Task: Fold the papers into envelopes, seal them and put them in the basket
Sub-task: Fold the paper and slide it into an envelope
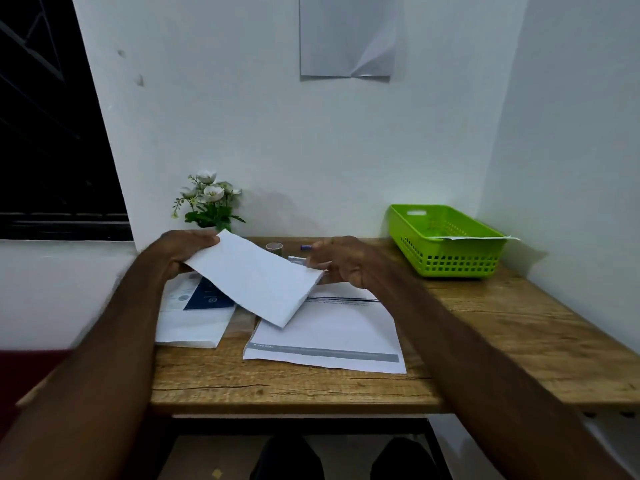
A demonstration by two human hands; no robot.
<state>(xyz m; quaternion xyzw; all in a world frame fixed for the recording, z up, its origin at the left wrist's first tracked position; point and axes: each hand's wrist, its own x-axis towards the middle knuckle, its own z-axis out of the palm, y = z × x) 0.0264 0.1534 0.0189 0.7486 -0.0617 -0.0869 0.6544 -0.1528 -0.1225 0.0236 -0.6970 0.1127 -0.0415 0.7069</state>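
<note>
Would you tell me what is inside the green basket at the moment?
A white paper lies in the green basket, its edge poking over the right rim. The near wall hides the basket's floor, so I cannot tell whether more lies beneath it.

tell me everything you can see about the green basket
The bright green plastic basket is rectangular, with a smooth upper band, a slot handle cut into its near-left end and grid holes along its lower walls. It sits upright at the far right of the wooden table, by the wall corner. A white paper lies inside, its edge sticking out over the right rim. Neither hand touches it.
</note>
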